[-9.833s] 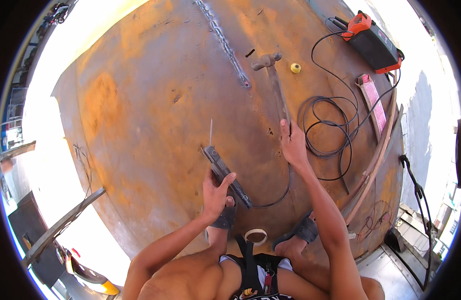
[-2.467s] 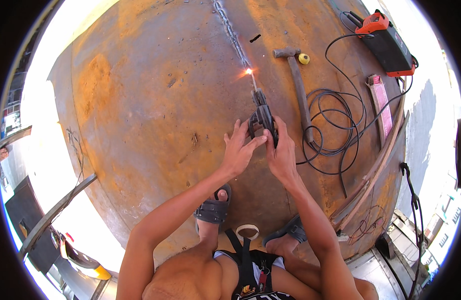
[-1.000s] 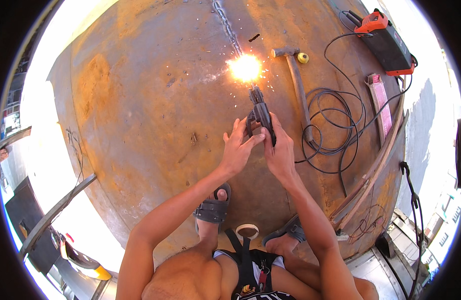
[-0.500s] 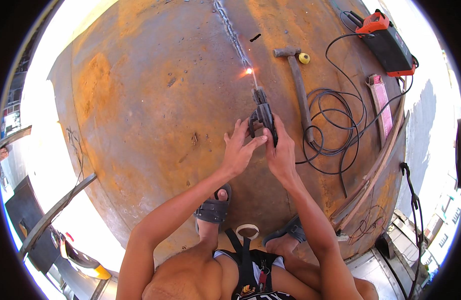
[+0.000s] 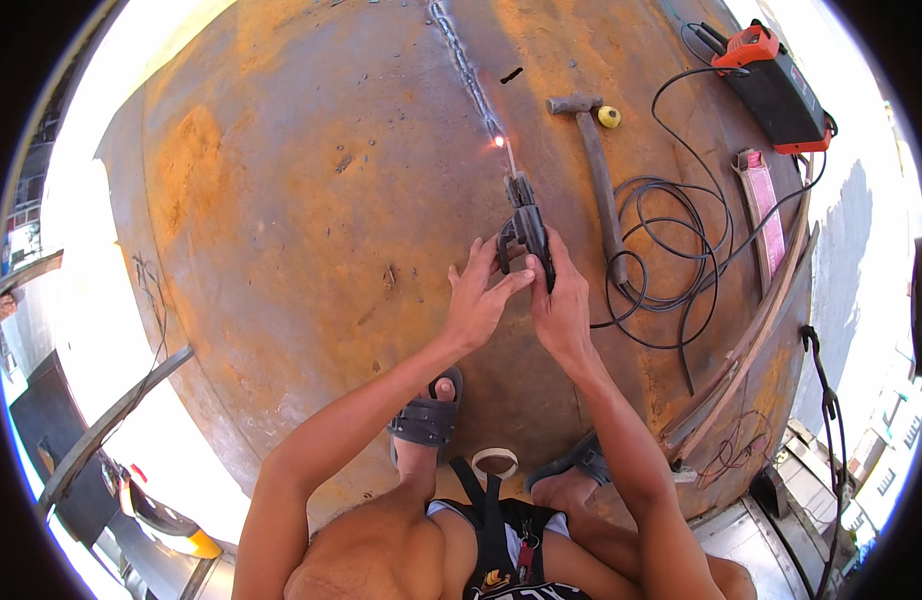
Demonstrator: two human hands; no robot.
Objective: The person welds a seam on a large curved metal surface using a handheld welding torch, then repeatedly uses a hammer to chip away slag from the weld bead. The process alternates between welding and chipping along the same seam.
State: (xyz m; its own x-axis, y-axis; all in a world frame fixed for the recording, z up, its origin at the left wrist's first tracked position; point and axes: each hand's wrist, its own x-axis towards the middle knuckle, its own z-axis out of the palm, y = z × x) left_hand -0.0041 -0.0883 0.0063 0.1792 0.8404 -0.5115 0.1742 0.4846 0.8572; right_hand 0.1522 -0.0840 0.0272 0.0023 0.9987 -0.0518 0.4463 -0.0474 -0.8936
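A black electrode holder point(image 5: 525, 225) is gripped by both of my hands on the rusty steel sheet point(image 5: 261, 240). My right hand point(image 5: 563, 300) wraps round its rear, while my left hand point(image 5: 478, 300) holds it from the left with thumb and fingers. The thin rod point(image 5: 511, 157) in the holder reaches a small glowing spot point(image 5: 499, 141) at the lower end of a weld bead point(image 5: 461, 66). A hammer point(image 5: 599, 175) with a dark handle lies to the right, beside a small yellow round object point(image 5: 609, 117).
A black-and-red welding machine point(image 5: 771, 90) stands at upper right, with coiled cable point(image 5: 659, 300) below it. A pink box point(image 5: 759, 208) and long strips point(image 5: 731, 370) lie at right. My sandalled foot point(image 5: 426, 420) and a tape roll point(image 5: 495, 464) are near my body.
The hammer, earlier in my right hand, lies down, and both hands have moved to the holder, now at the bead. The bright burst of sparks has shrunk to a small glow.
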